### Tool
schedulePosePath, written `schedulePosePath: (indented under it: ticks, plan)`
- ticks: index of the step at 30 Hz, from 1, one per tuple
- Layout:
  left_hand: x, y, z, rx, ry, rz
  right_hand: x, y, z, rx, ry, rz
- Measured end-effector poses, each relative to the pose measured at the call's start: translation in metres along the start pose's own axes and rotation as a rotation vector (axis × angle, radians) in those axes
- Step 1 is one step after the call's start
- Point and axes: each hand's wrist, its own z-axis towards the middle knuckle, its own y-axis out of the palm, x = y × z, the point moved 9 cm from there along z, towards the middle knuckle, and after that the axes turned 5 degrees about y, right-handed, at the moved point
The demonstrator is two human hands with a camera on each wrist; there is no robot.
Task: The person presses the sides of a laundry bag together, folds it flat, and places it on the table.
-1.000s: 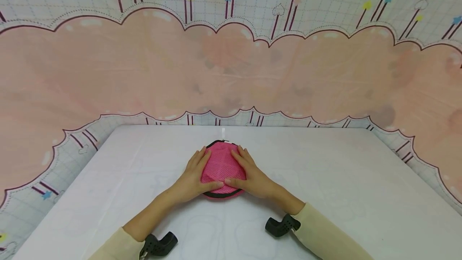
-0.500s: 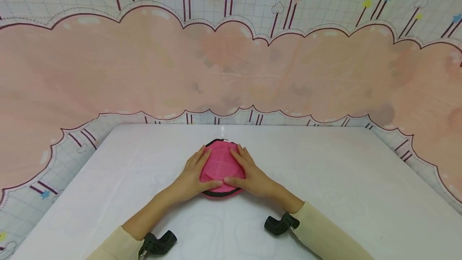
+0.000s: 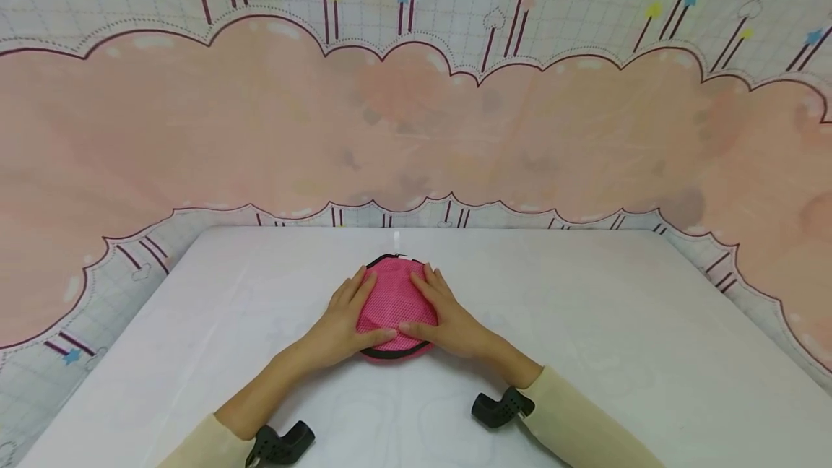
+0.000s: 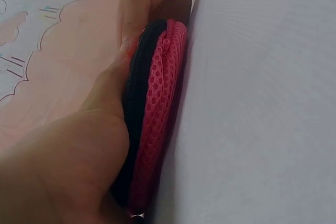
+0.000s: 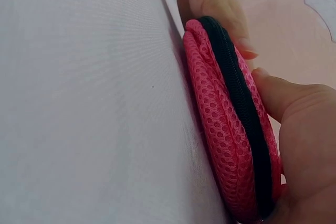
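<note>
A round pink mesh pouch (image 3: 396,302) with a black zip round its edge lies flat on the white table. My left hand (image 3: 344,320) rests on its left side, fingers stretched toward the far edge and thumb across the top. From the right, my right hand (image 3: 451,316) touches it in the same way, and the two thumb tips nearly meet. In the left wrist view the pouch's side (image 4: 160,93) shows its dark zip and pink mesh. The right wrist view shows the black zip (image 5: 239,87) running along the rim, closed where it is visible.
The white table (image 3: 585,309) spreads on all sides of the pouch. Behind it hangs a patterned cloth (image 3: 260,121) in peach and white. A black camera mount sits on each wrist, one by the left sleeve (image 3: 282,443) and one by the right sleeve (image 3: 500,406).
Both hands keep the same hold on the pouch, which stays in place on the table. Only the head view shifts slightly.
</note>
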Motion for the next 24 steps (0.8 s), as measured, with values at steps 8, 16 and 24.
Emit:
schedulePosePath:
  ticks: [8,16,24]
  plan:
    - [0.001,0.004,-0.006,0.016,-0.003,-0.025,0.004,0.005,-0.005,0.01,-0.006,0.001]
    - [-0.008,0.0,-0.004,0.005,0.008,-0.008,-0.003,0.003,-0.002,0.04,-0.05,-0.006]
    - [-0.002,-0.022,-0.001,0.009,-0.047,-0.01,-0.018,-0.019,-0.005,0.066,-0.044,0.048]
